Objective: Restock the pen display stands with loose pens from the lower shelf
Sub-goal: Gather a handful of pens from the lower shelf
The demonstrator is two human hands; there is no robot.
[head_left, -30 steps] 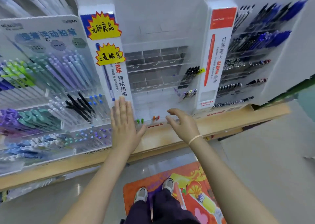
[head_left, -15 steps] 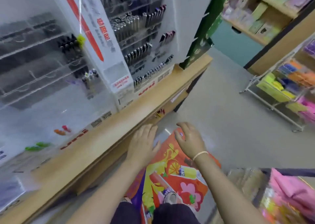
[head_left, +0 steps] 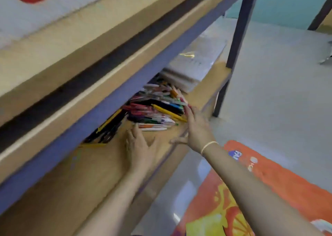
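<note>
Bare forearms; a thin pale band [head_left: 209, 145] circles the right wrist.

My single head camera looks steeply down and forward, seemingly from a crouch, close to the tan wooden lower shelf [head_left: 100, 171], blurred by motion.

Bright, soft light. Everything looks smeared and blurry, maybe from moving. It is dark under the shelf [head_left: 100, 99].

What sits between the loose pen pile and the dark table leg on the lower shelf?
Head view: a stack of clear-wrapped white packs lies between the pen pile and the leg, on the lower shelf.
</note>
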